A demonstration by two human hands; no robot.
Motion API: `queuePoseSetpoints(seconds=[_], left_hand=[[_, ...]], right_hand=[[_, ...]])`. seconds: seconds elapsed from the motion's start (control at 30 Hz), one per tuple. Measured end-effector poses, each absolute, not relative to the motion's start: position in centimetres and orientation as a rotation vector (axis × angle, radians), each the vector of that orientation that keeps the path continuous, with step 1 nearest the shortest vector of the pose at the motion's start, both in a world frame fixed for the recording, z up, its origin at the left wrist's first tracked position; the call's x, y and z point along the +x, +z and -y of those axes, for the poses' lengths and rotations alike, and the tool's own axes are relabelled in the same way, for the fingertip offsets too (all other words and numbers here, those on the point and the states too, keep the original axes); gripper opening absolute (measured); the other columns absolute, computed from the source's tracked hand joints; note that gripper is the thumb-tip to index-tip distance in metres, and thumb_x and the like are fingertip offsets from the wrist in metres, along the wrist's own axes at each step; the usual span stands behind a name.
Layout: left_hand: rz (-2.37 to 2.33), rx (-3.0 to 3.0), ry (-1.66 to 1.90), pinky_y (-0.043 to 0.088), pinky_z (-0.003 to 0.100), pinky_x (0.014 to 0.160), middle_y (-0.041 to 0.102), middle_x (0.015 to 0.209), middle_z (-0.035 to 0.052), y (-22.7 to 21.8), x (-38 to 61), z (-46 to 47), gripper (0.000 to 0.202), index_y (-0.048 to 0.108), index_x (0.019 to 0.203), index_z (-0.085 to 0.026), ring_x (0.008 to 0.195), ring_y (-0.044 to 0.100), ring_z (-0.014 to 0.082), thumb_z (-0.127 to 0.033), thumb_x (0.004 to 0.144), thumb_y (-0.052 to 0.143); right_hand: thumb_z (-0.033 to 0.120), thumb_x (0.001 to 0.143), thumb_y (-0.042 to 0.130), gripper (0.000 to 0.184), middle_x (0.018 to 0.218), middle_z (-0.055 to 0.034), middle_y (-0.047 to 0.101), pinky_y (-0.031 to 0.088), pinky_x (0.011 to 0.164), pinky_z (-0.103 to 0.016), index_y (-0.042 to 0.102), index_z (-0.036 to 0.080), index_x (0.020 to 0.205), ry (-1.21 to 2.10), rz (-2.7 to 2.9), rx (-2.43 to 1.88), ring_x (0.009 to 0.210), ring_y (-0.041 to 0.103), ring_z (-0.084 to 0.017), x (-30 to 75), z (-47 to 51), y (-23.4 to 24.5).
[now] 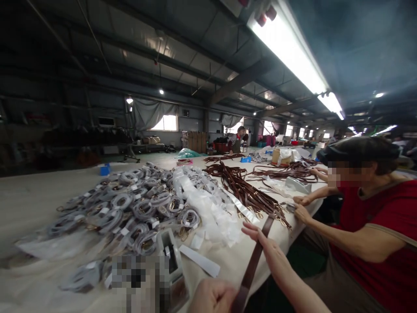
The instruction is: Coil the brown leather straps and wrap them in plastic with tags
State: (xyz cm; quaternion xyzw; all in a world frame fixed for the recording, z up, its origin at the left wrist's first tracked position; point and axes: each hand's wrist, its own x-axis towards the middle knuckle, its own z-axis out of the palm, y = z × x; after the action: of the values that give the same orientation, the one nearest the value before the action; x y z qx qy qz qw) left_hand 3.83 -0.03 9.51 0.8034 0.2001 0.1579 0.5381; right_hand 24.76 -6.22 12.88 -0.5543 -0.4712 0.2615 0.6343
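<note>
A long brown leather strap (pixel 252 265) runs from the bottom edge up over the table's near edge. My left hand (pixel 211 298) is at the bottom of the view, closed in a fist around the strap's lower part. My right hand (pixel 265 248) is higher up, its fingers pressed together on the strap near the table edge. The strap's upper end (pixel 269 219) reaches toward a heap of similar brown straps with metal clasps (pixel 247 193).
A large cloth-covered table (pixel 39 195) carries a pile of coiled grey straps (pixel 130 213), a drift of clear bags and white labels (pixel 208 204) and a tape dispenser (pixel 171 254). A co-worker in red (pixel 374 226) sits close on the right, hands (pixel 301 208) on the straps. Another person (pixel 239 139) stands far back.
</note>
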Motion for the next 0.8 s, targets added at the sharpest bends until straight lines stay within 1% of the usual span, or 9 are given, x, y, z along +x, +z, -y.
queuePoseSetpoints(seconds=[0.03,0.1,0.2,0.27,0.33,0.43,0.6,0.7,0.8], left_hand=[[-0.454,1.954,0.495,0.028,0.027,0.053,0.031,0.055,-0.0028,10.8,5.1,-0.5,0.062,0.041,0.054,-0.017,0.055,0.034,0.011,-0.067,0.091,0.039],[-0.426,1.972,0.732,0.025,0.027,0.054,0.033,0.058,-0.0023,13.6,7.4,-1.3,0.058,0.04,0.057,-0.017,0.058,0.033,0.0113,-0.063,0.093,0.039],[-0.418,1.94,0.904,0.023,0.027,0.053,0.036,0.055,-0.0025,16.8,9.7,-1.6,0.055,0.041,0.057,-0.018,0.054,0.03,0.0107,-0.06,0.092,0.041],[-0.384,1.925,0.898,0.023,0.026,0.052,0.037,0.054,-0.0025,17.8,10.6,-1.2,0.054,0.042,0.056,-0.018,0.054,0.03,0.0105,-0.059,0.092,0.044],[-0.35,1.934,0.866,0.023,0.026,0.052,0.037,0.055,-0.0026,18.2,11.2,-0.8,0.054,0.042,0.055,-0.017,0.055,0.03,0.0104,-0.057,0.091,0.046],[-0.347,1.945,0.903,0.022,0.026,0.052,0.037,0.055,-0.0026,18.9,12.1,-0.6,0.054,0.046,0.056,-0.016,0.056,0.031,0.0105,-0.057,0.091,0.047],[-0.303,1.908,1.035,0.024,0.026,0.052,0.039,0.054,-0.0026,22.0,13.1,-1.2,0.053,0.051,0.058,-0.016,0.054,0.033,0.0106,-0.058,0.091,0.047],[-0.274,1.889,1.14,0.028,0.026,0.053,0.045,0.055,-0.001,23.6,13.1,-1.6,0.053,0.049,0.056,-0.016,0.055,0.038,0.0115,-0.057,0.091,0.047],[-0.266,1.888,1.185,0.031,0.026,0.054,0.048,0.056,0.0003,24.2,12.9,-1.7,0.053,0.05,0.056,-0.017,0.056,0.042,0.0126,-0.055,0.091,0.047]], right_hand=[[0.064,0.091,0.046,0.053,0.142,-0.0076,0.056,0.019,0.118,-0.056,0.076,0.025,0.11,0.57,1.157,-1.273,0.136,0.042,-0.033,24.7,5.9,14.1],[0.064,0.091,0.046,0.051,0.144,-0.0063,0.054,0.017,0.119,-0.055,0.076,0.026,0.11,0.545,1.308,-1.271,0.138,0.04,-0.033,24.3,5.4,16.3],[0.062,0.087,0.056,0.046,0.132,-0.0091,0.064,0.027,0.114,-0.055,0.077,0.025,0.106,0.568,1.366,-1.223,0.129,0.05,-0.033,24.2,4.9,19.2],[0.057,0.079,0.07,0.046,0.113,-0.0113,0.074,0.041,0.104,-0.053,0.074,0.023,0.109,0.625,1.215,-1.153,0.112,0.063,-0.032,24.9,4.6,21.1],[0.053,0.076,0.075,0.048,0.088,-0.0102,0.078,0.053,0.086,-0.045,0.071,0.018,0.109,0.691,0.995,-1.056,0.085,0.072,-0.027,26.0,4.4,23.0],[0.058,0.084,0.064,0.047,0.068,-0.0085,0.075,0.054,0.066,-0.034,0.072,0.014,0.099,0.769,0.852,-0.945,0.062,0.07,-0.021,27.5,4.3,25.4],[0.063,0.085,0.058,0.055,0.085,-0.0123,0.078,0.052,0.078,-0.035,0.074,0.014,0.101,0.779,1.048,-0.949,0.081,0.071,-0.024,26.5,4.6,26.8],[0.063,0.082,0.061,0.054,0.097,-0.0106,0.077,0.052,0.079,-0.036,0.074,0.017,0.108,0.748,1.199,-1.014,0.089,0.069,-0.026,25.3,4.8,26.9],[0.066,0.084,0.056,0.056,0.102,-0.0097,0.076,0.051,0.081,-0.038,0.074,0.019,0.11,0.772,1.251,-1.003,0.095,0.068,-0.028,24.8,4.8,27.0]])
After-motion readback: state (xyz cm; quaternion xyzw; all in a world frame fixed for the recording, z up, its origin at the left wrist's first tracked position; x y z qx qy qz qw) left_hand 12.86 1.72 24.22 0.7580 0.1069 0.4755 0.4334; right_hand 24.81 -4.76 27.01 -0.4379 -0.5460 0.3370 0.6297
